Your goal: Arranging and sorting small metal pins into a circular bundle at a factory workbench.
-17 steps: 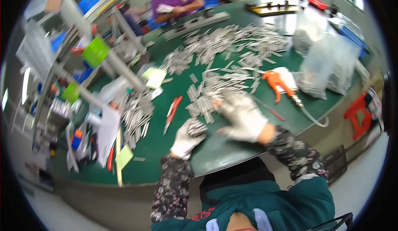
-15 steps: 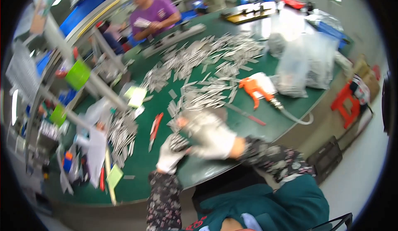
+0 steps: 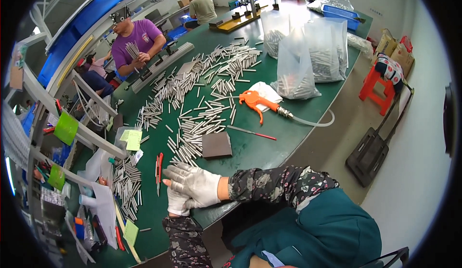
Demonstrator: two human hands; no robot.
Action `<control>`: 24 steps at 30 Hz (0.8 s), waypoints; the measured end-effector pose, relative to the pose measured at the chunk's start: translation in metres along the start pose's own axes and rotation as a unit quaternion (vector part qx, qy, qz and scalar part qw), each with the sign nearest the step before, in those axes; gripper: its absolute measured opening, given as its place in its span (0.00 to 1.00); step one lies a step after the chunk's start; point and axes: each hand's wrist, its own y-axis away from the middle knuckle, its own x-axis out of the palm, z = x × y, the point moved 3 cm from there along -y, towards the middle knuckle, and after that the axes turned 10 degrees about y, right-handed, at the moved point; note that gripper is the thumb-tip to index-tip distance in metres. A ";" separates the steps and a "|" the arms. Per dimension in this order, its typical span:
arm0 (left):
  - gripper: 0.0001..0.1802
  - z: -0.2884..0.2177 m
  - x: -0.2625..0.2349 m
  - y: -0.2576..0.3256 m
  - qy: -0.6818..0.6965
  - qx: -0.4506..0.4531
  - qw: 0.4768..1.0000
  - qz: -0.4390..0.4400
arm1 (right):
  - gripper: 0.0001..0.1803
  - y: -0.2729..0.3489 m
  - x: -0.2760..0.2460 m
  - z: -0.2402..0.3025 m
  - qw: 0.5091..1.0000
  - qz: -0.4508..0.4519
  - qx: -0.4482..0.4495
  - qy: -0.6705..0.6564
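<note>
My right hand wears a white glove and lies flat near the table's near edge, fingers stretched out to the left. It rests across my left hand, also gloved, which is mostly covered, so its fingers are hidden. A loose spread of short metal rods lies just beyond the hands. A dark square pad sits among them, right of centre. A red utility knife lies just left of my right fingertips.
An orange air blow gun with a hose lies mid-table. Clear bags of rods stand at the back right. A person in a purple shirt works across the green table. A red stool stands on the floor at right.
Both hands have drawn back from the rod pile to the near table edge, and the right hand now lies over the left. The view has swung as my head moved.
</note>
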 end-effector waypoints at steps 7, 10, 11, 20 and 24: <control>0.31 -0.049 -0.020 -0.005 0.535 -0.014 0.826 -0.176 | 0.39 0.008 -0.056 -0.043 0.990 -0.085 0.099 -0.051; 0.30 -0.060 -0.022 -0.003 0.533 0.008 0.827 -0.175 | 0.38 0.023 -0.109 -0.074 0.970 -0.035 0.238 -0.041; 0.30 -0.060 -0.022 -0.001 0.560 -0.003 0.812 -0.164 | 0.38 0.027 -0.119 -0.087 0.961 -0.042 0.273 0.011; 0.29 -0.067 -0.021 0.000 0.585 -0.005 0.794 -0.166 | 0.24 0.071 -0.210 -0.224 0.722 -0.279 0.544 -0.325; 0.28 -0.064 -0.021 0.000 0.567 -0.009 0.805 -0.174 | 0.20 0.083 -0.238 -0.264 0.688 -0.323 0.536 -0.367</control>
